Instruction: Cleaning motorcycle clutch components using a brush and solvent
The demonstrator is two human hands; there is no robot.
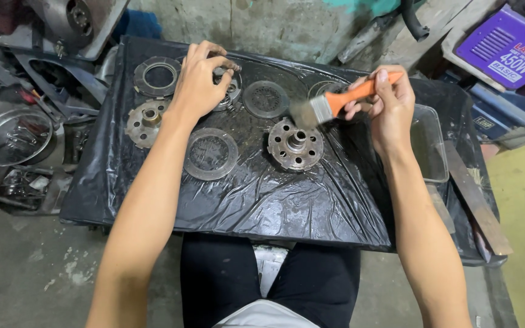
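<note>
A: How many hands are in view, and what does each have?

B: 2 hands. The right hand (390, 103) is closed around the orange handle of 1 paintbrush (347, 100), whose bristles point toward the left hand and look blurred. The left hand (199, 82) is curled over 1 small metal part (229, 91), fingers bent down on it; I cannot tell whether it grips the part or only presses on it.

A: And the metal pieces on the surface?

B: I count 6 round parts on the black plastic sheet (274, 200) that covers the surface. 1 drilled hub (296, 144) with a centre boss lies just below the brush bristles. 1 flat ring plate (211, 153) sits below the left hand, near the forearm. 1 toothed hub (146, 121) lies to the outer side of the left wrist, and 1 open ring (157, 76) sits just beyond it. 1 dark disc (265, 98) lies between the 2 hands, touching neither. 1 more ring edge (323, 88) shows behind the bristles, mostly hidden.

A: Anything beside the right hand?

B: 1 clear plastic tub (432, 146) stands just outside the right wrist.
</note>
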